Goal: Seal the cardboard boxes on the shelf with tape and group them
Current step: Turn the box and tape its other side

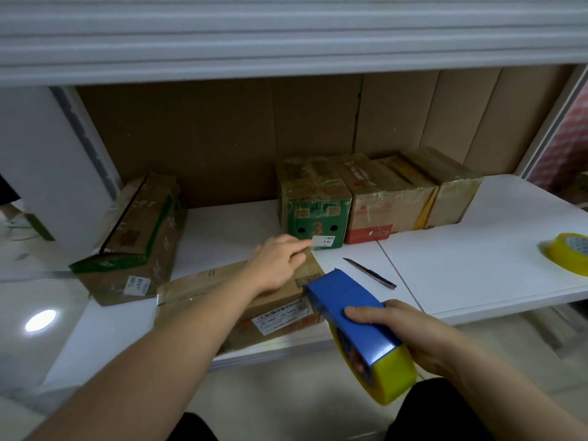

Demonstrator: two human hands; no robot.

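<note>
A flat brown cardboard box (222,300) lies at the front edge of the white shelf (461,275). My left hand (276,265) rests on its top near the far right corner, fingers stretched out. My right hand (404,332) grips a blue tape dispenser (346,307) with a yellow tape roll, its front end at the box's right edge. Further back stand a green box marked 3 (315,202), a red-and-brown box (381,198) and another taped brown box (451,189) side by side. A long green-edged box (133,237) lies on the left.
A utility knife (369,273) lies on the shelf just right of the flat box. A spare yellow tape roll (569,256) sits at the far right. Cardboard sheets line the back of the shelf. An upper shelf board (286,43) overhangs.
</note>
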